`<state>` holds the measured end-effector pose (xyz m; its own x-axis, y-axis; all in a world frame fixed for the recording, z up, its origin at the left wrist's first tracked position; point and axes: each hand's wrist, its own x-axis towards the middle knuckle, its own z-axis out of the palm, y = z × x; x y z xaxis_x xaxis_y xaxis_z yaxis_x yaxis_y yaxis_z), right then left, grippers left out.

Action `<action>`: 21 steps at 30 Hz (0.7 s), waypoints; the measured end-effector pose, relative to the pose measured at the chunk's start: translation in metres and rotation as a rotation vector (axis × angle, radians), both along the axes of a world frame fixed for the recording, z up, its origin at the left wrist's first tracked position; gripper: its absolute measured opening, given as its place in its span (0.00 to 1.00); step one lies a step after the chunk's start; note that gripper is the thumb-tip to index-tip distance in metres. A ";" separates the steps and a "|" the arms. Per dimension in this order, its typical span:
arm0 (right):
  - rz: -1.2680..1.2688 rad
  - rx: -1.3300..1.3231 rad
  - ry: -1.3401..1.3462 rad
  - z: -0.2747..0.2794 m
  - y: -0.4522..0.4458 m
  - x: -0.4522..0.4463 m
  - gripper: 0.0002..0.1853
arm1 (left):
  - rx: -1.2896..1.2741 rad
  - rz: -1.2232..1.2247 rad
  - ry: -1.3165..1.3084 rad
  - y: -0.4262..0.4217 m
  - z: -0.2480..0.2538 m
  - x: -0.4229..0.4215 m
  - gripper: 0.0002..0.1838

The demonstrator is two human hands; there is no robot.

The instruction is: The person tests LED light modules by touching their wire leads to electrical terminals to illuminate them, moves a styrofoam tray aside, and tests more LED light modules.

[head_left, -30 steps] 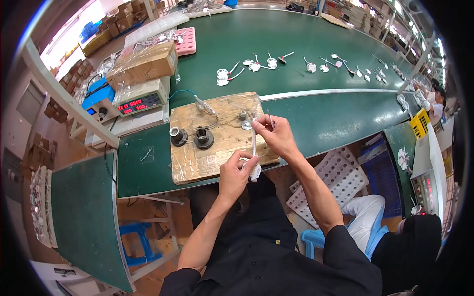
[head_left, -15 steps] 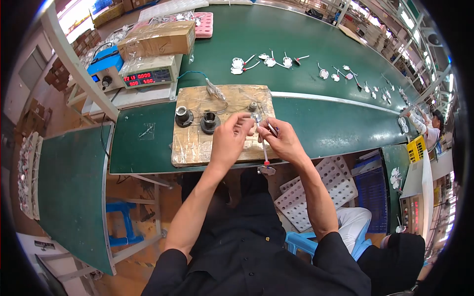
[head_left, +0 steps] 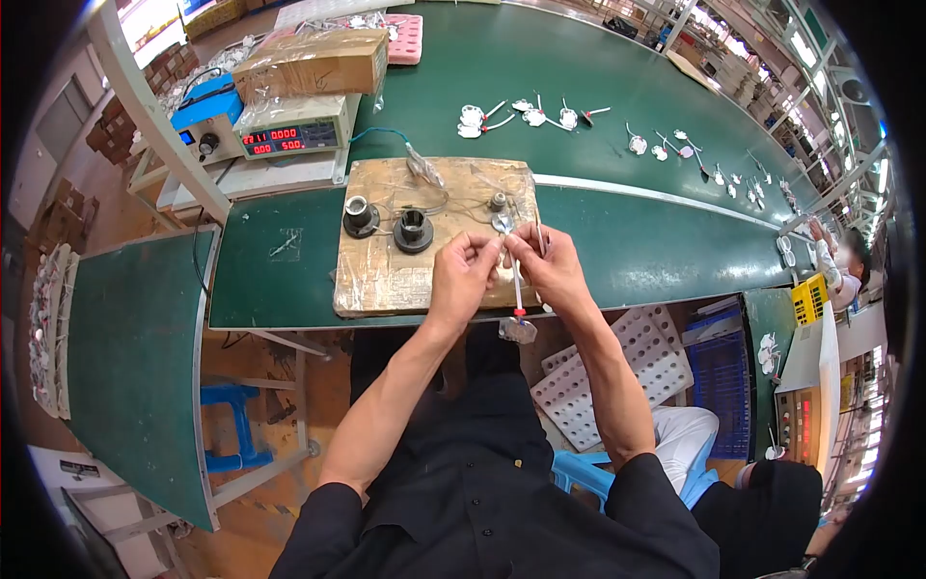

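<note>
Above the front right of a taped wooden board (head_left: 386, 289), my left hand (head_left: 463, 277) and my right hand (head_left: 552, 265) meet fingertip to fingertip. Both pinch the upper end of a white cable (head_left: 518, 289). From its lower end, past a red band, hangs a small pale disc-like part (head_left: 518, 331) at the board's front edge. A thin dark tool (head_left: 540, 232) also sits in my right hand. Two black round sockets (head_left: 413, 232) (head_left: 361, 217) stand on the board, and a small metal fitting (head_left: 498, 202) lies just beyond my hands.
At the left back, a meter with red digits (head_left: 289, 140) stands beside a blue box (head_left: 207, 116), under a carton (head_left: 313, 66). White cabled parts (head_left: 473, 121) lie across the green bench (head_left: 540, 58). A co-worker (head_left: 849, 265) is at the far right, another person's leg (head_left: 685, 434) nearby.
My left hand has moved from the cable's lower end up to its top, beside my right hand. The pale part now hangs free. The view has shifted too.
</note>
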<state>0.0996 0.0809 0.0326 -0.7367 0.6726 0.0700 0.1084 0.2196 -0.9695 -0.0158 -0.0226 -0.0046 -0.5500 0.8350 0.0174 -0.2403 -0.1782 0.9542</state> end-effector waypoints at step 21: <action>-0.315 0.427 -0.004 -0.004 0.037 -0.006 0.10 | 0.115 0.047 0.077 -0.044 -0.016 0.020 0.21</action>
<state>0.0935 0.1175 0.0281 -0.5047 0.7734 0.3836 0.2363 0.5511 -0.8003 0.0045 -0.0668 -0.0206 -0.5820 0.7982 0.1553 -0.1557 -0.2969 0.9421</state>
